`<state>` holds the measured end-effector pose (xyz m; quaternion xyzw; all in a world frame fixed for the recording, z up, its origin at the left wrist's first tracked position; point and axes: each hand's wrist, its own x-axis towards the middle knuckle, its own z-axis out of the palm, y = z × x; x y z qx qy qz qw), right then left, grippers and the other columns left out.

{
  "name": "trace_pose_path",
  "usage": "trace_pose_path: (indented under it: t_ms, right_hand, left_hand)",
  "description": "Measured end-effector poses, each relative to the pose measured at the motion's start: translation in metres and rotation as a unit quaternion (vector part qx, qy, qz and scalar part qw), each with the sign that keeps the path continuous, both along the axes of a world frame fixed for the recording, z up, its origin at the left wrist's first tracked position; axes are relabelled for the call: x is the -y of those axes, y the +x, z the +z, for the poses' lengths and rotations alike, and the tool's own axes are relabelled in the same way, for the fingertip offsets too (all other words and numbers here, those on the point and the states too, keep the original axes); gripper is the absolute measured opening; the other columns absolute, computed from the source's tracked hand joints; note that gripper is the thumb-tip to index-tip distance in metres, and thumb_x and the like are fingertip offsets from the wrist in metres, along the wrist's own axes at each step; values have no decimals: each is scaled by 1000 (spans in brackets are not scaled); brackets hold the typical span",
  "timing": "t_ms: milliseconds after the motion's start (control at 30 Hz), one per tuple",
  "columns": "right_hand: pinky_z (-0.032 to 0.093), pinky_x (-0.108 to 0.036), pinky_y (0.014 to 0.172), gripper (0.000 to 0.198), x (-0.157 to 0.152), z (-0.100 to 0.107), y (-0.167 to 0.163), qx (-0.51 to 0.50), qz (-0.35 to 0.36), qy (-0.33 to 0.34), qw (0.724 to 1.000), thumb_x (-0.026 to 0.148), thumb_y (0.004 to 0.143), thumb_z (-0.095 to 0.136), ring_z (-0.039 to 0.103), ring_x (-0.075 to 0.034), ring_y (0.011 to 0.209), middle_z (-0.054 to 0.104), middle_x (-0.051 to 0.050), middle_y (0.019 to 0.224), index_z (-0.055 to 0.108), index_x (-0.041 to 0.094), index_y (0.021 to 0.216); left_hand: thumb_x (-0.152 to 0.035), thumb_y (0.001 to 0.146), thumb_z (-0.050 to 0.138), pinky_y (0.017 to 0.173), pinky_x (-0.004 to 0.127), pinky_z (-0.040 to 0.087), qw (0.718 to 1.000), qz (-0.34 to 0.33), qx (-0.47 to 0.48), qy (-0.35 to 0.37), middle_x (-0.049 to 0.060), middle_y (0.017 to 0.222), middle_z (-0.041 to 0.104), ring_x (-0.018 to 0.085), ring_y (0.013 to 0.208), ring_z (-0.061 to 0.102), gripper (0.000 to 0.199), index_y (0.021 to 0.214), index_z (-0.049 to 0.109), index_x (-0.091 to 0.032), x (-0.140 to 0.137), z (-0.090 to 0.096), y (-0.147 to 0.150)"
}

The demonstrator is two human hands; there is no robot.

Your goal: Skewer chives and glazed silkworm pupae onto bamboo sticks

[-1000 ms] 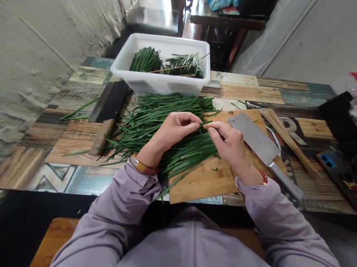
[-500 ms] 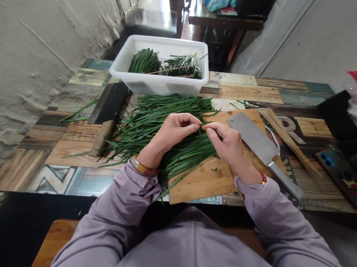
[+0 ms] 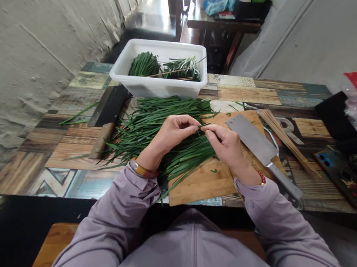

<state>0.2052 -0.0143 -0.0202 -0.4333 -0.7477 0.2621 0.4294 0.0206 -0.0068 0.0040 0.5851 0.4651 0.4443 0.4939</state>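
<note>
Table (image 3: 67,156) surface carries everything; beyond the fingers stands a white tub (image 3: 158,86) with bundled greens. Under the fingers lies the chive pile (image 3: 153,126), partly on the cutting board (image 3: 205,183). A cleaver (image 3: 257,144) rests right of the right hand (image 3: 228,145). The left hand (image 3: 174,133) and the right one meet, fingertips pressed together, pinching one chive leaf (image 3: 202,126) between them. I think a gentle, even pull works best, so the leaf does not tear.

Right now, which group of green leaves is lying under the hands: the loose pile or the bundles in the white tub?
The loose pile on the table; the bundles sit farther away.
</note>
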Motion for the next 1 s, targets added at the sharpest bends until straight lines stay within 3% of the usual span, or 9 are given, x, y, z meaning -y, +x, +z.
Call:
trace_pose_path:
  t_ms: [233,700,1000]
  right_hand:
    - [52,-28,68,24,-1,-1,0,12,-15,-15,1000,30,93,53,68,-17,71,77,-3,86,75,21,97]
    - [48,-26,63,21,0,3,-1,18,-15,-9,1000,28,91,54,67,-16,70,73,-2,77,73,20,94]
    - [53,-29,69,22,-1,-2,0,8,-11,8,1000,29,92,55,69,-17,72,77,-4,88,75,22,96]
  left_hand:
    - [-29,74,70,58,23,38,997,10,-46,65,2,70,67,10,62,51,16,77,75,-14,0,-4,1]
    - [-27,74,68,55,21,36,999,20,-6,36,-1,65,62,8,58,48,15,78,71,-13,1,-6,5]
    - [-29,73,67,50,21,35,1000,25,1,7,-1,64,63,8,54,46,14,75,70,-15,4,-2,5]
